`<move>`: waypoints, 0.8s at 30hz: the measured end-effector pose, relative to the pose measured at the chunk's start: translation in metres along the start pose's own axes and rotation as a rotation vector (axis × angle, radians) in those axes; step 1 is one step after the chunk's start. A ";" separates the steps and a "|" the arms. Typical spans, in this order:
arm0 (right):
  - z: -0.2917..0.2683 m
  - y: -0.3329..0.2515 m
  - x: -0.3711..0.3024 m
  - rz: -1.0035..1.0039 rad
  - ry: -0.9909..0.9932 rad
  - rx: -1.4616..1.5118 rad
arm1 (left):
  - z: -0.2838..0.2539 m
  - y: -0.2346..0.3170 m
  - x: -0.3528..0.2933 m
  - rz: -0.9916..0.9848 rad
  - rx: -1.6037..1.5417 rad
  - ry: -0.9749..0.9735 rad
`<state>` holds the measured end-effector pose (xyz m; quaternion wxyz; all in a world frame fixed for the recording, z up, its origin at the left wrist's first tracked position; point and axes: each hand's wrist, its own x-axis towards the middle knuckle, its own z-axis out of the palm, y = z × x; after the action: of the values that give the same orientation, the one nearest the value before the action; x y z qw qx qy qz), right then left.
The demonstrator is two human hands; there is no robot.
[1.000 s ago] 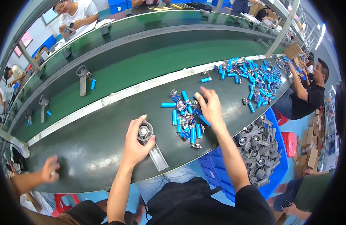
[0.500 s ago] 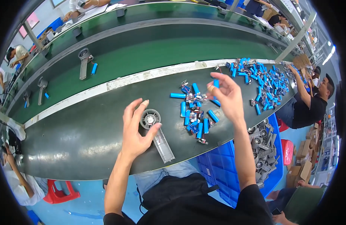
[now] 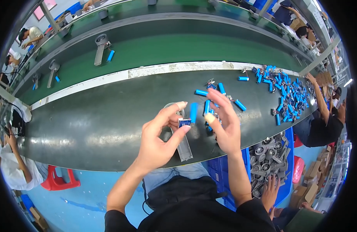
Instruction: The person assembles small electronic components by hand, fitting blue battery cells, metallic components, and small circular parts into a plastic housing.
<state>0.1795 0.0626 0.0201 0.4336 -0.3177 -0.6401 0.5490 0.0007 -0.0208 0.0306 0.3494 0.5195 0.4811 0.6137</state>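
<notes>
We see a gray plastic housing with a round ring head and a long trough-like handle lying on the dark green bench, and we take it as our landmark. The left hand has a narrow grip, thumb and fingers pinching a small blue circuit board over the housing's neck. A bright blue cylindrical cell shows just right of that neck. The right hand is right of the housing, its grip wide, with nothing that we can make out in it.

We judge the step in hand to be bringing board and cell together with the housing. The next move seems to call for a steady pinch, the right hand steadying the cell, and any leads kept unstrained.

The left fingers cover much of the ring, so we cannot see its inside. The cell is blurred; whether it hangs free or joins the board by wires, we cannot tell. The right hand hides part of the loose pile of blue cells and boards right of the housing.
</notes>
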 end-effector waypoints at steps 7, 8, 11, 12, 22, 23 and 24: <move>0.018 -0.010 -0.015 -0.497 -0.077 -0.509 | 0.000 0.001 0.002 -0.086 0.005 -0.082; 0.017 -0.011 -0.017 -0.494 -0.075 -0.511 | 0.000 0.003 0.002 -0.089 0.002 -0.085; 0.012 -0.008 -0.020 -0.367 0.045 -0.468 | -0.001 0.014 0.000 0.048 0.094 -0.149; 0.006 -0.006 -0.023 -0.321 0.075 -0.444 | -0.005 0.017 -0.001 0.043 0.093 -0.149; -0.005 0.034 -0.047 0.408 0.162 0.149 | -0.018 -0.033 -0.024 0.256 0.792 -0.421; 0.000 0.037 -0.047 0.400 0.125 0.136 | -0.016 -0.039 -0.025 0.272 0.765 -0.373; 0.005 0.039 -0.046 0.394 0.088 0.123 | -0.015 -0.043 -0.025 0.268 0.760 -0.376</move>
<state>0.1921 0.0274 -0.0281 0.3640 -0.4334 -0.5113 0.6467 -0.0116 -0.0350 -0.0183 0.1326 0.7714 0.5290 0.3278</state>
